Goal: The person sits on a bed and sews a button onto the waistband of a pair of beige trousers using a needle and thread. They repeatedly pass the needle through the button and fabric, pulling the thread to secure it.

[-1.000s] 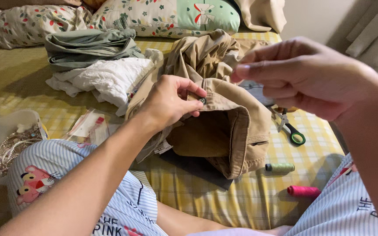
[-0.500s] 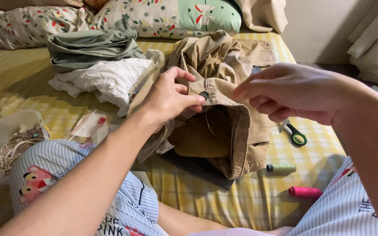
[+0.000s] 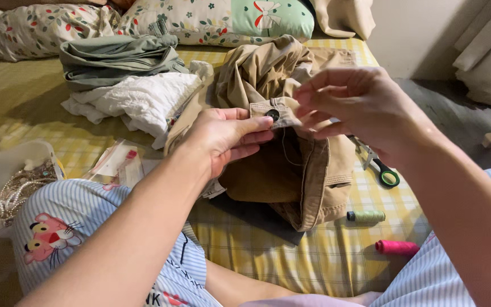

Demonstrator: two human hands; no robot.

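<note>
Now the left hand [image 3: 225, 136] pinches the waistband tab of the tan trousers [image 3: 291, 165], thumb pressed flat just beside the dark button [image 3: 273, 114], grip closed on the cloth. The right hand [image 3: 353, 105] sits just right of it, fingertips [image 3: 305, 94] pinched tight above the tab; a thin thread [image 3: 284, 145] hangs below. Beyond the right grip, green-handled scissors [image 3: 379, 167] lie on the yellow checked bed [image 3: 336, 261], with green [image 3: 365, 216] and pink [image 3: 396, 247] spools nearer the person

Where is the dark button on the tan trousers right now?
In the head view the dark button sits near centre frame on the waistband tab of the tan trousers, pinched by the left hand, with the right hand just to its right.
</note>
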